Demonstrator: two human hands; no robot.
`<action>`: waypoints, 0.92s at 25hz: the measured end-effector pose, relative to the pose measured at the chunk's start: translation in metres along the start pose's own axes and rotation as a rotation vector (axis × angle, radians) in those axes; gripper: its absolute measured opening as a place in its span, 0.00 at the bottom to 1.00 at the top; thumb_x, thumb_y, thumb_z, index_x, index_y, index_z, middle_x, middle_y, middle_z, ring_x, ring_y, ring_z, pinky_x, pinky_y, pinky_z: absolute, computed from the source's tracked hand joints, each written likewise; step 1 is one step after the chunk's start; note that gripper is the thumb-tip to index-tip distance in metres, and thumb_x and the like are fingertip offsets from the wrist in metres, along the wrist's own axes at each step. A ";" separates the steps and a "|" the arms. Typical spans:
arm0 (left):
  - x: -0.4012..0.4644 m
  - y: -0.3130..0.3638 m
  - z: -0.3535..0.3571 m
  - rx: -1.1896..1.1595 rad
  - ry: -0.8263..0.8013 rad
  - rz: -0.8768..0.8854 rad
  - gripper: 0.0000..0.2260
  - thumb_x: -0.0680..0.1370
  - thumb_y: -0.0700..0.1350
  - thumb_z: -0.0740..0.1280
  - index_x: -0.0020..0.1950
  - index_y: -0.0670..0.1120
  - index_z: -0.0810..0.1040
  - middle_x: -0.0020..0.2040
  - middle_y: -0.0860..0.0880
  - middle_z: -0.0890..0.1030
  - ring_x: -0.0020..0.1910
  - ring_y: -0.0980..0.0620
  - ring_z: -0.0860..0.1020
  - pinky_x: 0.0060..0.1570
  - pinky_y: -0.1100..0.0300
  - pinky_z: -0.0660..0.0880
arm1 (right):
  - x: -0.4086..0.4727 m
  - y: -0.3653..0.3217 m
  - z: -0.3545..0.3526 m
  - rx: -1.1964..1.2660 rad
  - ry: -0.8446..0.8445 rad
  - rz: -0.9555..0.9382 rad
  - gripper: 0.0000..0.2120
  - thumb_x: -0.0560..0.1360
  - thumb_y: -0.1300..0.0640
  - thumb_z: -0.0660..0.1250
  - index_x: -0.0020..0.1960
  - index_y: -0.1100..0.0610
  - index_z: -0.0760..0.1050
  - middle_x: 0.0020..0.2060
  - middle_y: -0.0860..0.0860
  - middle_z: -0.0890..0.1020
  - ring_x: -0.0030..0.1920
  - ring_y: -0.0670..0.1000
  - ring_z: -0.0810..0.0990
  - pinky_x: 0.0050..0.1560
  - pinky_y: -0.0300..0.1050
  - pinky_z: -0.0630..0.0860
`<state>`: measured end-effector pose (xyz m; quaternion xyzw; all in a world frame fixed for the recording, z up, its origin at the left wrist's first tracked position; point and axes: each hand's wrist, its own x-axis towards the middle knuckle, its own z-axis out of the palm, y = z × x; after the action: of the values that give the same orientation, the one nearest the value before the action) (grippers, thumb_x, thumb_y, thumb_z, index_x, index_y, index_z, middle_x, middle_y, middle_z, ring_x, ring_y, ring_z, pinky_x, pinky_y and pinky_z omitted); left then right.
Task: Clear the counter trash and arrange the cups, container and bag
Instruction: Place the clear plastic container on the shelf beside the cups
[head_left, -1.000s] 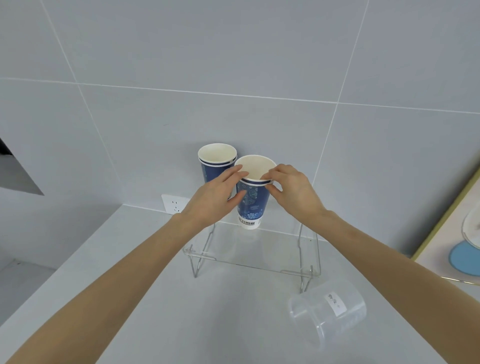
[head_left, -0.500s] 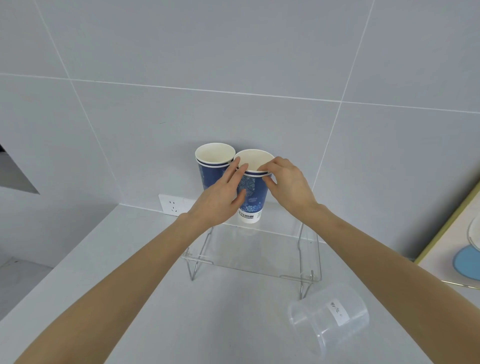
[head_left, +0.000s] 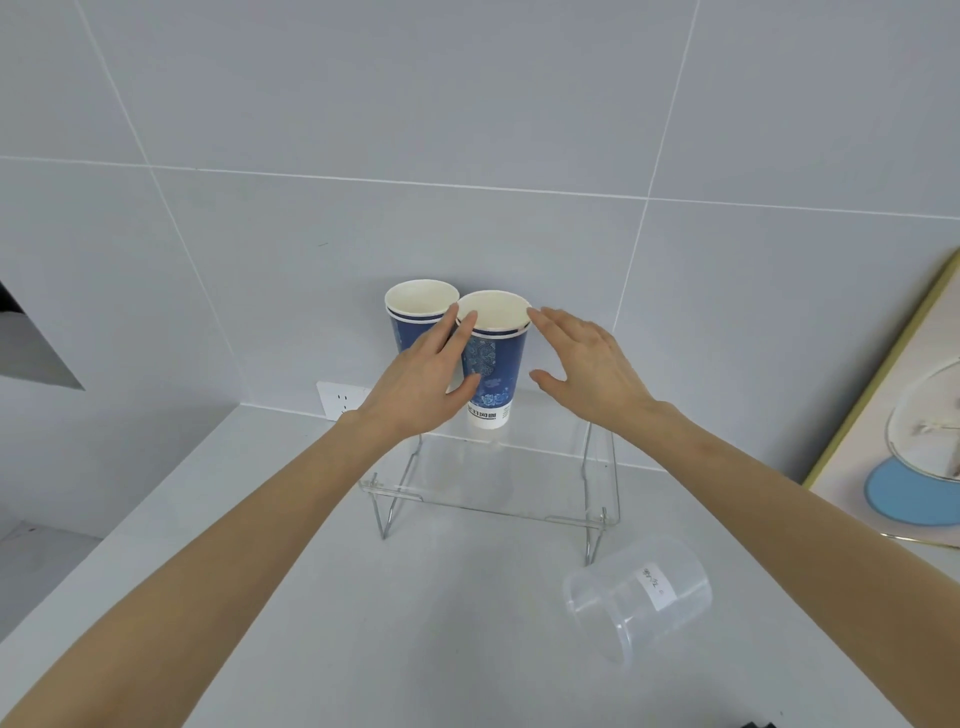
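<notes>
Two blue paper cups stand upright side by side on a clear acrylic shelf (head_left: 519, 493) against the wall. The right cup (head_left: 496, 364) is between my hands; the left cup (head_left: 415, 312) is partly behind my left hand. My left hand (head_left: 421, 379) rests with fingers spread against the right cup's left side. My right hand (head_left: 587, 364) is open just right of that cup, its fingertips at the rim, holding nothing. A clear plastic container (head_left: 639, 597) with a white label lies on its side on the counter, in front of the shelf's right leg.
The grey counter (head_left: 311, 597) runs to a tiled wall with a white socket (head_left: 337, 400). A framed picture (head_left: 909, 441) leans at the far right. The counter's left edge drops off to a lower area.
My right hand has let go of the right cup's rim and opened out to the right. My left hand has loosened to flat fingers on the cup. The cup stands on the shelf.
</notes>
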<state>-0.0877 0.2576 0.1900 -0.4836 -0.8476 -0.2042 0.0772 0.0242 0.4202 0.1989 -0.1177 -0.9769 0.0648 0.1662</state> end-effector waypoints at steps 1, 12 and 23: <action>-0.005 0.003 -0.002 0.014 0.007 0.013 0.29 0.77 0.49 0.58 0.73 0.48 0.48 0.76 0.47 0.50 0.72 0.47 0.59 0.61 0.51 0.68 | -0.009 0.003 -0.003 -0.016 -0.013 0.003 0.31 0.76 0.53 0.61 0.73 0.54 0.50 0.74 0.54 0.58 0.74 0.53 0.56 0.74 0.51 0.51; -0.086 0.078 0.039 -0.071 -0.064 0.008 0.23 0.76 0.51 0.59 0.70 0.48 0.60 0.70 0.49 0.66 0.66 0.49 0.66 0.59 0.56 0.67 | -0.133 0.047 0.002 -0.159 -0.168 0.059 0.30 0.77 0.50 0.58 0.74 0.53 0.48 0.75 0.53 0.53 0.75 0.52 0.51 0.74 0.52 0.47; -0.144 0.137 0.146 -0.265 -0.444 -0.302 0.26 0.74 0.57 0.61 0.69 0.47 0.62 0.68 0.48 0.70 0.65 0.50 0.68 0.64 0.55 0.66 | -0.197 0.089 0.059 -0.157 -0.580 0.023 0.35 0.75 0.49 0.61 0.74 0.52 0.44 0.76 0.53 0.48 0.75 0.53 0.47 0.75 0.53 0.45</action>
<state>0.1137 0.2668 0.0476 -0.3905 -0.8722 -0.2116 -0.2049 0.2038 0.4515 0.0682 -0.1178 -0.9843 0.0217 -0.1300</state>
